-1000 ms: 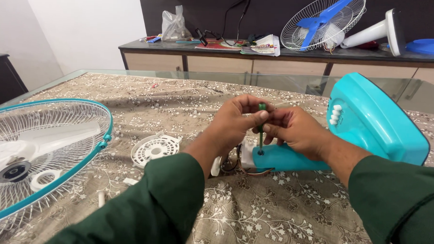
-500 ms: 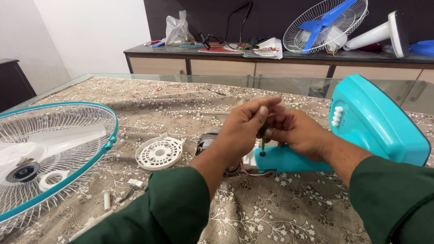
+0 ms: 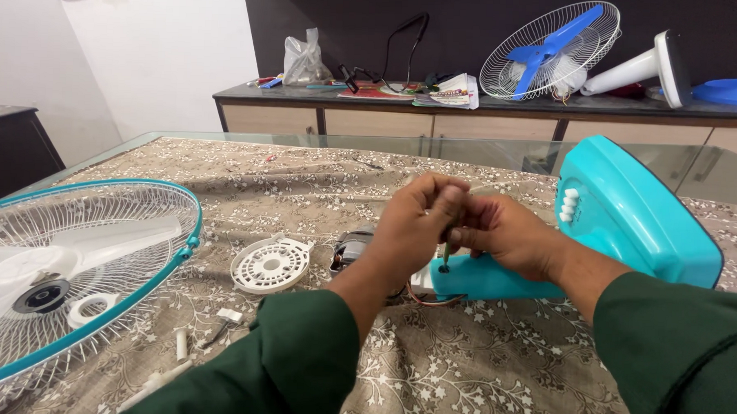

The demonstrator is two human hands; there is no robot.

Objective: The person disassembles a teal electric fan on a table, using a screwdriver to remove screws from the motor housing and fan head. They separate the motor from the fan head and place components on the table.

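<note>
**Both hands closed on a screwdriver at the neck of a teal fan stand**

At the centre of the frame the left hand (image 3: 421, 225) and the right hand (image 3: 506, 236) meet, fingers curled shut around a thin screwdriver (image 3: 446, 255) that stands nearly upright. Only its lower shaft shows below the fingers, and its tip touches the end of the teal fan stand (image 3: 497, 278), which lies on its side on the table (image 3: 477, 374). The stand's broad teal base (image 3: 638, 212) tilts up at centre right, with a row of white buttons on its upper edge. Thin wires loop out beneath the stand's end.

Just left of the hands, partly hidden by the left wrist, sits the grey fan motor (image 3: 351, 249). Beside it lies a round white vented cover (image 3: 270, 265). At lower left rests the fan guard (image 3: 72, 262), white wire with a teal rim, with pale blades inside. Small white parts (image 3: 230, 315) lie scattered near it on the flowered tablecloth. Both forearms wear dark green sleeves.

On the sideboard at upper right lies another fan (image 3: 554, 50) with blue blades.
</note>
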